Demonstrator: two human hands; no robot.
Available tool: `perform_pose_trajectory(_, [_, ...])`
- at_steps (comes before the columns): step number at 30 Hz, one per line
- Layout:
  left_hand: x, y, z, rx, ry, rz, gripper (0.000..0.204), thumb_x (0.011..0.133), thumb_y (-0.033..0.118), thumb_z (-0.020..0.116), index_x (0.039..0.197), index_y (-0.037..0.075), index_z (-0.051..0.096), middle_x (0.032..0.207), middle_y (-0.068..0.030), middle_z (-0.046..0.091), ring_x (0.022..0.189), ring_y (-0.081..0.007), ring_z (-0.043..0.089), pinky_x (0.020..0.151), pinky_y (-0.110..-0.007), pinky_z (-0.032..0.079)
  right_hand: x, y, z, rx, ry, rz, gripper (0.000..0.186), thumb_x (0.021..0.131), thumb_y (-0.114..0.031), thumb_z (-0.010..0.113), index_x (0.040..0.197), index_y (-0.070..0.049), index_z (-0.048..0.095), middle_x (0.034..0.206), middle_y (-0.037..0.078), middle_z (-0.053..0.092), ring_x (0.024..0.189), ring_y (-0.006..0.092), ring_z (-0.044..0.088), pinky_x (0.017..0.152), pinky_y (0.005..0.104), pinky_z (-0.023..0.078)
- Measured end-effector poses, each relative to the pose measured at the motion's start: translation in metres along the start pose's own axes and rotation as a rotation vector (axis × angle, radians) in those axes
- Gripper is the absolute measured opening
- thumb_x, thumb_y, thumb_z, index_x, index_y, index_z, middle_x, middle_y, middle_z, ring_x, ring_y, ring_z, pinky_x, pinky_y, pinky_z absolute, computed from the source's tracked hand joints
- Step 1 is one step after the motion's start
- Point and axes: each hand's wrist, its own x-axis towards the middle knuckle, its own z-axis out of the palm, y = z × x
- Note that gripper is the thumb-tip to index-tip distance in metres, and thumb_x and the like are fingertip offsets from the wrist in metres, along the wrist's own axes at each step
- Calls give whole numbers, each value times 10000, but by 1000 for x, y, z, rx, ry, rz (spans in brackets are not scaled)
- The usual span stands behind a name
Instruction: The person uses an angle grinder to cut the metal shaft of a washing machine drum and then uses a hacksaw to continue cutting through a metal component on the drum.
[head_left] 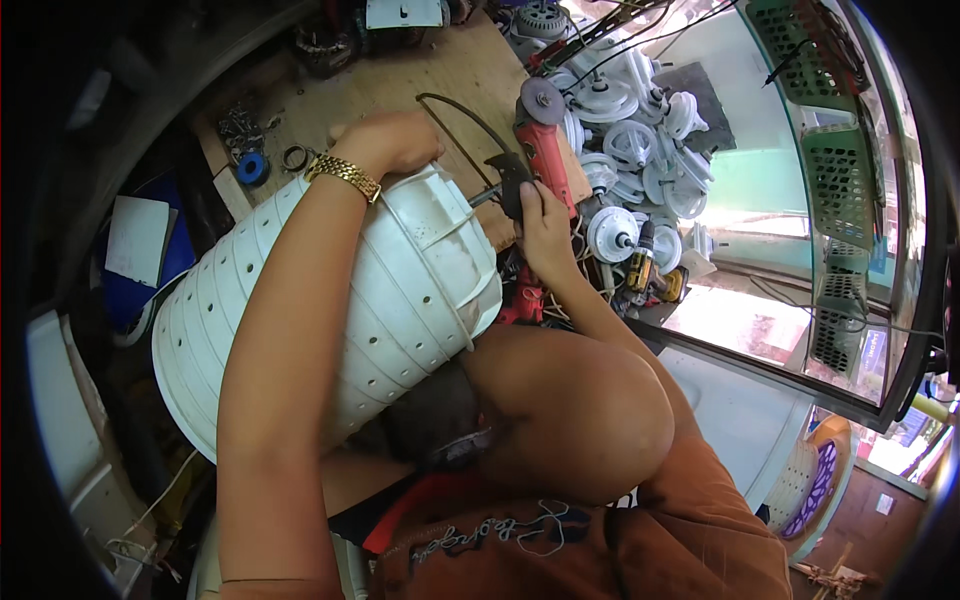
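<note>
A white perforated washing machine drum lies tilted on its side across my lap, its ribbed end facing right. My left hand, with a gold watch at the wrist, is closed at the upper edge of that end; its fingertips are hidden. My right hand grips the black handle of a hacksaw. The saw's thin curved frame reaches up and left past my left hand. A metal shaft sticks out of the drum's end right beside the saw; whether the blade touches it I cannot tell.
A red angle grinder lies just beyond the saw. White plastic gear-like parts are heaped to the right, with a yellow-black drill near them. Blue tape and a metal ring sit on the wooden board. Green baskets stand far right.
</note>
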Motion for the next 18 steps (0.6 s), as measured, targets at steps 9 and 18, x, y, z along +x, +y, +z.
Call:
perform_pose_trajectory(9, [8,-37,8,-93,-104,175,386,977,407,553,1106,119,775,1176,-150,729,1091,-389,677,967,-471,508,-103,-39,-77,-121,-44,-72,452,1087,-409,466,1062,11,633,730,36,587,519,76,481,484,241,370])
perform_pose_trajectory(18, [-12,-21,5,-133,-3,107,336,967,341,598,1045,68,778,982,-164,758,952,-329,716,876,-416,531,-56,-35,-112,-298,138,-289,242,1005,-221,589,932,9,607,684,112,509,601,192,487,580,353,392])
